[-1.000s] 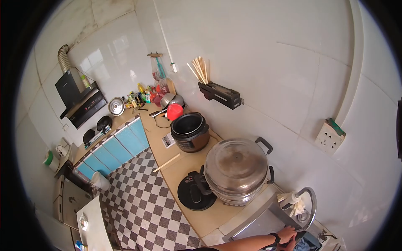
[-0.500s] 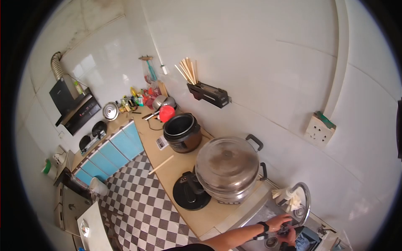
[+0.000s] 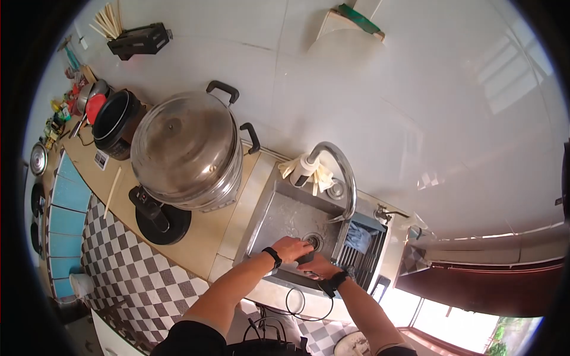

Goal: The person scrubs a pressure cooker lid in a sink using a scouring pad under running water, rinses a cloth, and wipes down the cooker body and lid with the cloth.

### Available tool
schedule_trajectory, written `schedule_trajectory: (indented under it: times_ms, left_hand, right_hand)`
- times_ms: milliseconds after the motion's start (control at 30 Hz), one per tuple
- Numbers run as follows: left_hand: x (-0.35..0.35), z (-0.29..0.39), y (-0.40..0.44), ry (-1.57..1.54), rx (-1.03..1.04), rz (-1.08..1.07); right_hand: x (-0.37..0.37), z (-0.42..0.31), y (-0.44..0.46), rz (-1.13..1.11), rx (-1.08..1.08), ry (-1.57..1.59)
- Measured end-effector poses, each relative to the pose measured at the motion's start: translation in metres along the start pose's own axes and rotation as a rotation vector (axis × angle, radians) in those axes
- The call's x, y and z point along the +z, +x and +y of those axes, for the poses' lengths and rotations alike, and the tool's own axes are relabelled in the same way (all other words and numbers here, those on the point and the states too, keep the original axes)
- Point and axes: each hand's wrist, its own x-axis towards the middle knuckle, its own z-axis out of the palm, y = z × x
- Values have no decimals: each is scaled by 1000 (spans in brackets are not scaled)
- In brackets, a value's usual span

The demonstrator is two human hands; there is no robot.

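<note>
Both hands are low over the near part of the steel sink (image 3: 282,216), close to its drain (image 3: 313,239). My left hand (image 3: 291,249) has its fingers curled at a small dark thing (image 3: 306,257) that I cannot make out. My right hand (image 3: 319,267) meets it from the other side, its fingers bent and partly hidden. A curved faucet (image 3: 349,178) arches over the sink, beyond the hands. To the right sits a drain rack (image 3: 359,261) with a crumpled blue cloth (image 3: 357,237).
A large lidded steamer pot (image 3: 184,145) stands left of the sink, its black handles sticking out. Beside it are a black lid (image 3: 163,225), a chopstick-like wooden stick (image 3: 113,193) and an electric cooker pot (image 3: 116,124). A black cable loop (image 3: 309,317) hangs before the counter.
The view has swung right and down toward the sink. Both hands have come from beneath the faucet to the sink's near side, still close together.
</note>
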Motion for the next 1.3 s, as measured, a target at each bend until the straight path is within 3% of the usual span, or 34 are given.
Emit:
schedule_trajectory:
  times_ms: [33, 67, 133, 167, 267, 400, 467, 600, 700, 767, 800, 867, 900, 967, 1000, 1067, 1133, 1167, 1200, 1267, 1300]
  left_hand:
    - [2, 4, -3, 51, -38, -35]
    - [7, 5, -4, 43, -38, -37]
    - [17, 2, -1, 98, -109, -58]
    - [24, 1, -4, 60, -124, 59]
    - [14, 4, -10, 106, -243, -53]
    - [7, 8, -27, -24, -335, 3]
    - [10, 4, -29, -146, -440, -105]
    - [14, -9, -31, -181, -458, -263]
    - [21, -18, -38, -253, -416, -265]
    - [35, -17, -49, -397, -363, 306]
    - [33, -16, -55, -392, -352, 302]
    - [32, -10, -69, -460, -249, 446]
    - [31, -7, -74, -435, -213, 492]
    - [24, -8, -85, -314, -107, 468]
    - [19, -9, -90, -195, -7, 449]
    - [9, -9, -93, -159, 77, 455]
    - [0, -12, -91, 13, 236, 413]
    - [0, -14, -86, 96, 321, 494]
    - [2, -15, -84, 94, 324, 494]
    - [4, -18, -81, -18, 262, 261]
    - [5, -21, -79, -13, 264, 262]
  right_hand:
    - [2, 7, 4, 77, -22, -249]
    - [2, 20, 15, 76, -14, -247]
    - [-5, 45, 38, 359, -383, -848]
    - [2, 29, 31, 335, -329, -904]
    - [22, 20, 28, 521, -311, -1059]
    - [37, 14, 29, 500, -241, -1242]
    - [37, 24, 30, 504, -411, -1307]
    - [51, 27, 28, 561, -525, -1288]
    - [58, 26, 29, 599, -393, -1125]
    - [53, 36, 36, 663, -308, -770]
    - [53, 34, 35, 675, -308, -764]
    - [55, 30, 33, 415, 7, 134]
    - [55, 28, 30, 419, 4, 139]
    - [52, 23, 21, 3, 46, 637]
    - [52, 19, 17, 3, 43, 637]
    - [59, 11, 2, -266, 106, 750]
    - [71, 3, -5, -215, 122, 668]
    - [74, 1, -4, -279, 120, 609]
    - [78, -1, -4, -343, 116, 551]
    - [80, -4, -1, -288, 105, 472]
    - [78, -5, 4, -251, 109, 346]
